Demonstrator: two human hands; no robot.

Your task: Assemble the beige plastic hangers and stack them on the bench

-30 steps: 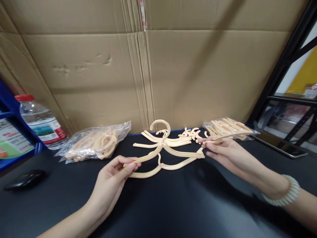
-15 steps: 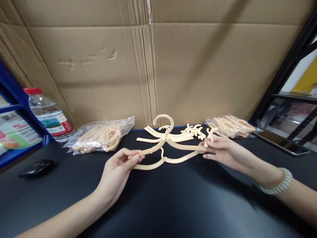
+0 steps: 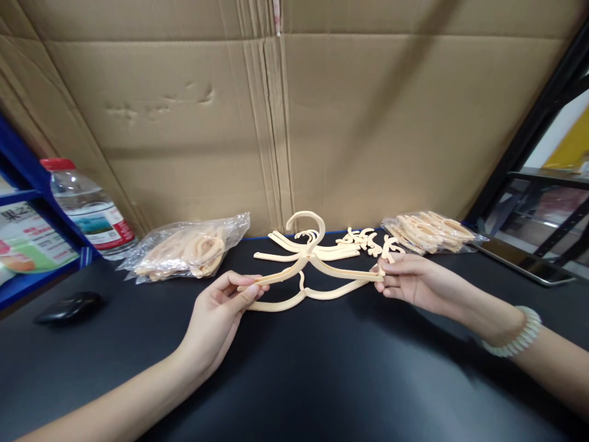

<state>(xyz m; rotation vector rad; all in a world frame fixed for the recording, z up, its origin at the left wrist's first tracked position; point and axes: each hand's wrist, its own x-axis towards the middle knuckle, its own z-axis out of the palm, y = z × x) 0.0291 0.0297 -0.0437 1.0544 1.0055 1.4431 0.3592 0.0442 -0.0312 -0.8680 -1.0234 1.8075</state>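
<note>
- Printed sheet or pack (image 3: 27, 239), far left: "果之" legible, next character cut off; smaller pink print too blurred to read.
- Bottle (image 3: 92, 209): red cap, blue-and-red label (image 3: 102, 226), lettering too small to read.
- Hanger (image 3: 309, 256): pale cream, curled hook on top, two slim arms sloping outward; held up between both hands, above the black counter (image 3: 294, 380).
- Left hand (image 3: 216, 313) pinched one arm's end.
- Right hand (image 3: 414, 279) pinched the other end, a small curved piece (image 3: 390, 248) at its fingertips.
- Second hanger (image 3: 329, 294) lay beneath.
</note>
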